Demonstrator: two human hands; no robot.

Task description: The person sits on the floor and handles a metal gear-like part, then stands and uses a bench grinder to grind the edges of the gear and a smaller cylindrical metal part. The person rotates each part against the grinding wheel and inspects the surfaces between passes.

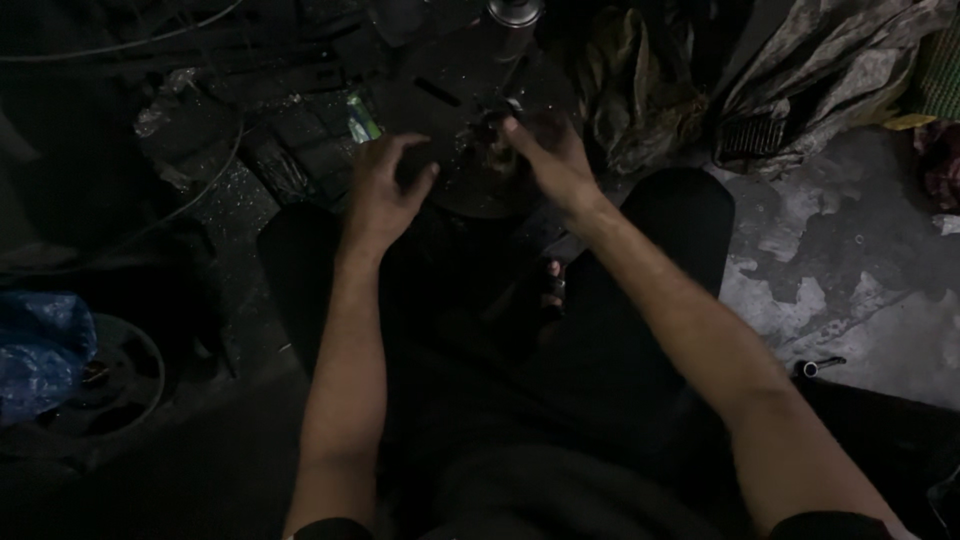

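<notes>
small green packet (358, 118), beside dark disc (470, 110)

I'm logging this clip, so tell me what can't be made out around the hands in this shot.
- Head view: what the right hand pinches; small, dark, blurred.
- Head view: whether the left hand holds anything; its palm faces away.
- Head view: the metal cylinder, cut off by the top edge.
- Head view: the round dark plate, details lost in shadow.
</notes>
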